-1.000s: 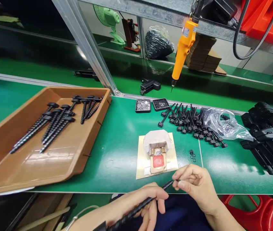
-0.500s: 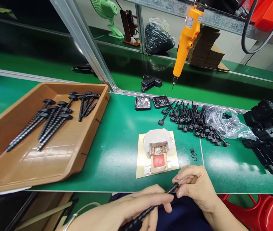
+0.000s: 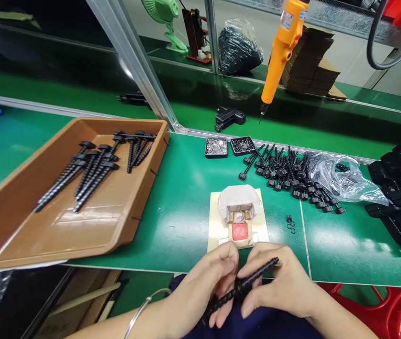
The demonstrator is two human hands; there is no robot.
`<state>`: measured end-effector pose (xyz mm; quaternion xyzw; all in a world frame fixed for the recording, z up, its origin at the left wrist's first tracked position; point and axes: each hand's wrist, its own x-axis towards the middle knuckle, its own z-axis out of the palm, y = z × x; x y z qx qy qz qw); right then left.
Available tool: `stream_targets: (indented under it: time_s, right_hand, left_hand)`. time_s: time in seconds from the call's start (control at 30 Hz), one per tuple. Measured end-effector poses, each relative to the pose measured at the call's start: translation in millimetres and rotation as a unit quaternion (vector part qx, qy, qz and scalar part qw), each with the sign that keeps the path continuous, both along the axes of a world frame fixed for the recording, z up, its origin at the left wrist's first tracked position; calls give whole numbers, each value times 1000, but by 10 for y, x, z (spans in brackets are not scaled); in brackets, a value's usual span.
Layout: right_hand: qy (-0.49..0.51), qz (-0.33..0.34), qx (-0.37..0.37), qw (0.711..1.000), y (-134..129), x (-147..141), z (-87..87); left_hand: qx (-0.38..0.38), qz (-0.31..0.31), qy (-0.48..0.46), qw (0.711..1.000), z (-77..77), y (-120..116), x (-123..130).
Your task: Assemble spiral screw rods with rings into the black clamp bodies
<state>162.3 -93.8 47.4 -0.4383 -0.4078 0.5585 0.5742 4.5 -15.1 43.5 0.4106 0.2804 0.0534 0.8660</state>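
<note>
A black threaded rod (image 3: 257, 276) slants up to the right between my two hands, over my lap at the table's front edge. My left hand (image 3: 207, 287) is closed around its lower part, fingertips bent in. Around the upper part curves my right hand (image 3: 281, 287), its thumb below the rod and its fingers above; the rod's tip lies against that hand. The rod's lower end is partly hidden by my left fingers. Just beyond my hands stands a white fixture (image 3: 241, 200) with a red pad (image 3: 240, 231) on a pale board. Several small black rings (image 3: 290, 223) lie right of it.
At left, a brown tray (image 3: 129, 230) holds several black knobbed rods. A pile of knobbed rods (image 3: 285, 172) lies by a clear plastic bag (image 3: 352, 181). Two small parts trays (image 3: 216, 148) sit behind. An orange electric screwdriver (image 3: 278, 52) hangs overhead; black molded parts (image 3: 398, 202) are stacked right.
My left hand has drawn back from pointing along the rod and curled its fingers. My right hand has shifted from pinching the rod's tip to curving around its upper part. The view has shifted slightly.
</note>
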Motion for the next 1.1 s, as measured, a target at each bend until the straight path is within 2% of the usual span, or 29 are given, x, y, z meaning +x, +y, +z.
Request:
stream_targets:
  time_s: [0.07,0.13,0.2,0.27,0.33,0.4,0.43,0.57,0.67,0.77,0.87,0.93,1.0,1.03,1.1]
  right_hand:
    - [-11,3,10,1000,13,-24,36]
    - [10,35,21,999,25,-50,63]
    - [2,51,24,998,27,-32,94]
    - [-59,18,34,998,12,60,144]
    - [-128,-48,56,989,-16,196,212]
    - [-173,-100,80,977,-47,300,274]
    - [-179,-105,89,974,-59,321,295]
    - [-157,-72,133,976,-78,242,313]
    - [-196,-85,179,960,-90,174,297]
    - [-310,-111,239,914,-114,154,266]
    - [-424,-154,309,837,-130,123,217]
    - [-471,-170,343,795,-131,96,188]
    - [-483,-158,348,787,-130,80,171]
    - [-473,-146,341,799,-131,78,168]
    - [-424,-124,313,840,-133,84,169]
  left_hand:
    - [24,17,-12,999,-24,8,7]
    - [98,52,-13,994,-23,21,12]
    - [130,79,-25,988,10,38,8]
    - [104,79,-57,990,67,57,-10]
    - [69,71,-75,992,120,74,-36]
    - [58,68,-69,994,147,89,-53]
    - [62,72,-62,994,150,96,-55]
    - [179,89,-54,978,144,110,-31]
    - [261,87,-70,959,164,98,-28]
    - [320,95,-105,937,181,70,-44]
    - [388,108,-139,905,173,62,-44]
    - [452,115,-116,877,162,75,-36]
    - [522,116,-89,840,152,94,-37]
    - [555,116,-85,819,150,103,-45]
    - [614,103,-82,778,153,114,-68]
